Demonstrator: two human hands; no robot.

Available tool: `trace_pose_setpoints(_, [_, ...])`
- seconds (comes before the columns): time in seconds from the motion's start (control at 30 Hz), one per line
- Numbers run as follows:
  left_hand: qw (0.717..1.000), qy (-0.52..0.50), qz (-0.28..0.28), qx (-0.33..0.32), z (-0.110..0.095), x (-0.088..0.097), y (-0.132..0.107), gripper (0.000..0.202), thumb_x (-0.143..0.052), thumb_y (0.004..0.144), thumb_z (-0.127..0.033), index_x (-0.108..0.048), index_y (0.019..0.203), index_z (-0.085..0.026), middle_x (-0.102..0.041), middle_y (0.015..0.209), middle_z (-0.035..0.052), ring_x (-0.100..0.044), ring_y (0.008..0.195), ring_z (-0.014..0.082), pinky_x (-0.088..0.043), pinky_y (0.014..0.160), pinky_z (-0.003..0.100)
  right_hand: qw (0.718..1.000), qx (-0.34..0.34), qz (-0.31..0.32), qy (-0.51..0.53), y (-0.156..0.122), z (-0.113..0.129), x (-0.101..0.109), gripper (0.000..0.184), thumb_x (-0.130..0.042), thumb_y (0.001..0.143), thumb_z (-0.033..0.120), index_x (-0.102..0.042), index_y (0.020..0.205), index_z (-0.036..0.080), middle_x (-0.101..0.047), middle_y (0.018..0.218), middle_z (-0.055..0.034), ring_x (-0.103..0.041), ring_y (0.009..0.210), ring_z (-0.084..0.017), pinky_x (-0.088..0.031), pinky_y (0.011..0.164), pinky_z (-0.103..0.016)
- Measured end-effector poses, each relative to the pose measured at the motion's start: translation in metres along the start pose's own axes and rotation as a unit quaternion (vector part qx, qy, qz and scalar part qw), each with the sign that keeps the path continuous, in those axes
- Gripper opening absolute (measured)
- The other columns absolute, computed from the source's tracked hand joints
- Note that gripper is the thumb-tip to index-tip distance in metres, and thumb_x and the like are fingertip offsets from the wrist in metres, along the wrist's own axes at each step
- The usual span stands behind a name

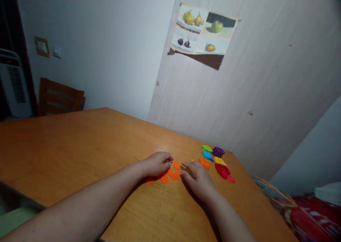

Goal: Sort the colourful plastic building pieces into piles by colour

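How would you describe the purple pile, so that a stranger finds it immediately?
On the wooden table, look toward the far right corner, beyond the right hand. Among the coloured piles there, find the one right of the green pile and behind the yellow pile. The purple pile is the only one of its colour.

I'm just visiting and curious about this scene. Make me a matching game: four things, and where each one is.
Things:
1. Fruit print
2. Wooden chair
3. Right hand
4. Purple pieces

Places:
A. On the table, just right of the green pieces
B. Beyond the table's far edge, at the picture's left
C. Up on the wall
D. Close to the loose orange pieces, on their right side

Pairs: 1-C, 2-B, 3-D, 4-A
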State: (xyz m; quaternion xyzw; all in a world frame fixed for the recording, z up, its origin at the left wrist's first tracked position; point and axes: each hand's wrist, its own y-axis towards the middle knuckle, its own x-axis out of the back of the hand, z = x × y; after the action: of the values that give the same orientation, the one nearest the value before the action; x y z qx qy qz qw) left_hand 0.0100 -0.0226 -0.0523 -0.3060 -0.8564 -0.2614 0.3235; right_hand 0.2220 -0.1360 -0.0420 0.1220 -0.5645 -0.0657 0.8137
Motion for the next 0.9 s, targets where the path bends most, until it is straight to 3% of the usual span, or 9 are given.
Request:
trace_pose_setpoints(0.13, [1.000, -0.022, 0.009, -0.010, -0.004, -0.006, -0.002, 0.031, -0.053, 0.086, -0.028, -0.070, 0.110, -0.017, -0.073, 0.111, 0.0095, -0.066, 0.100, 0.0226, -0.050, 0.091, 0.032, 0.997, 0.036, 0.066, -0.008, -0.003, 0.026, -0.005, 0.066, -0.053, 0.094, 0.059, -0.051, 0.149, 0.023, -0.046, 0.157, -0.0130, -0.038, 0.146, -0.030, -0.030, 0.118, -0.047])
trace_pose_setpoints(0.2, [0.999, -0.049, -0.007, 0.008, -0.006, -0.011, -0.002, 0.035, -0.053, 0.086, -0.027, -0.068, 0.116, -0.017, -0.071, 0.121, 0.0116, -0.064, 0.111, 0.0246, -0.048, 0.099, 0.035, 0.993, 0.038, 0.114, -0.004, -0.004, 0.030, -0.006, 0.071, -0.051, 0.094, 0.062, -0.045, 0.153, 0.023, -0.037, 0.162, -0.0129, -0.028, 0.151, -0.032, -0.024, 0.121, -0.050])
trace_pose_setpoints(0.3, [0.992, -0.119, -0.022, 0.028, -0.010, -0.018, -0.003, 0.040, -0.056, 0.085, -0.026, -0.065, 0.122, -0.016, -0.067, 0.130, 0.0142, -0.061, 0.121, 0.0266, -0.044, 0.107, 0.038, 0.992, 0.049, 0.119, 0.006, -0.003, 0.031, -0.006, 0.053, -0.052, 0.096, 0.050, -0.058, 0.143, 0.025, -0.048, 0.155, -0.0121, -0.042, 0.143, -0.029, -0.031, 0.117, -0.046])
trace_pose_setpoints(0.43, [0.972, -0.231, -0.025, 0.030, -0.017, -0.024, -0.002, 0.038, -0.058, 0.085, -0.028, -0.065, 0.121, -0.017, -0.067, 0.128, 0.0138, -0.060, 0.122, 0.0251, -0.045, 0.106, 0.038, 0.997, 0.045, 0.064, 0.011, -0.001, 0.020, -0.005, 0.028, -0.057, 0.091, 0.030, -0.075, 0.111, 0.023, -0.071, 0.117, -0.0087, -0.062, 0.112, -0.022, -0.044, 0.099, -0.034])
trace_pose_setpoints(0.53, [0.957, -0.281, -0.061, 0.040, -0.020, -0.021, 0.000, 0.035, -0.060, 0.087, -0.033, -0.065, 0.117, -0.017, -0.068, 0.121, 0.0122, -0.062, 0.114, 0.0223, -0.047, 0.100, 0.035, 0.999, 0.022, 0.034, 0.031, 0.001, 0.000, -0.005, 0.024, -0.058, 0.087, 0.026, -0.075, 0.104, 0.022, -0.072, 0.103, -0.0068, -0.063, 0.100, -0.020, -0.046, 0.090, -0.030])
trace_pose_setpoints(0.7, [0.942, -0.289, -0.148, 0.087, -0.013, -0.005, 0.006, 0.029, -0.057, 0.088, -0.038, -0.064, 0.104, -0.015, -0.066, 0.093, 0.0061, -0.060, 0.084, 0.0168, -0.048, 0.073, 0.027, 0.998, -0.039, -0.013, 0.051, 0.004, -0.029, -0.001, 0.024, -0.053, 0.087, 0.024, -0.074, 0.098, 0.021, -0.073, 0.101, -0.0058, -0.064, 0.098, -0.020, -0.045, 0.086, -0.029])
trace_pose_setpoints(0.9, [0.925, -0.281, -0.218, 0.133, -0.001, 0.008, 0.009, 0.019, -0.056, 0.083, -0.034, -0.060, 0.090, -0.016, -0.056, 0.072, -0.0012, -0.049, 0.063, 0.0129, -0.039, 0.061, 0.025, 0.994, -0.083, 0.060, 0.037, 0.000, -0.021, 0.004, 0.021, -0.060, 0.085, 0.040, -0.068, 0.084, 0.020, -0.068, 0.078, -0.0024, -0.060, 0.072, -0.016, -0.037, 0.063, -0.026])
